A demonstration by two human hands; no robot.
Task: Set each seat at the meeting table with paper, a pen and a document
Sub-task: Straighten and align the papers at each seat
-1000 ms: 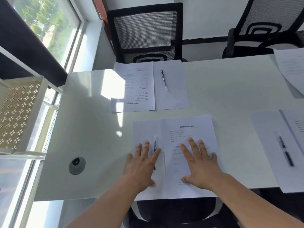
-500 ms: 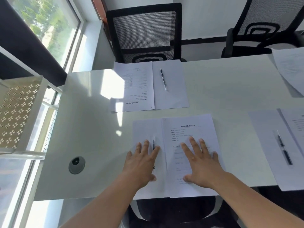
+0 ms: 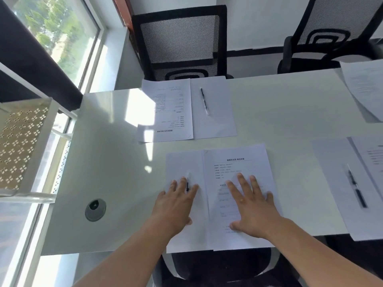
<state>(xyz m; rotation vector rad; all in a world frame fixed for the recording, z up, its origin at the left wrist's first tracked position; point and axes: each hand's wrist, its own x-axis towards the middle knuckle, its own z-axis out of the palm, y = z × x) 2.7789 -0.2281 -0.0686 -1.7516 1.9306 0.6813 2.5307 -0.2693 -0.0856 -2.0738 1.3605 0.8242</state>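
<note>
Both my forearms reach forward from the bottom of the view, bare to past the wrist. My left hand [image 3: 176,204] lies palm down with the fingers straight and slightly spread, thumb tucked out to the right side. My right hand [image 3: 250,208] is also palm down and flat, fingers straight and fanned a little wider, thumb angled back toward me. The two hands sit near each other, not touching.

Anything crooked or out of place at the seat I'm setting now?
Mostly tidy. The printed document overlaps the blank paper's right edge and sits slightly rotated against it. Both sheets overhang the table edge. The pen lies straight, partly under the left hand; the right hand lies flat on the document.
</note>
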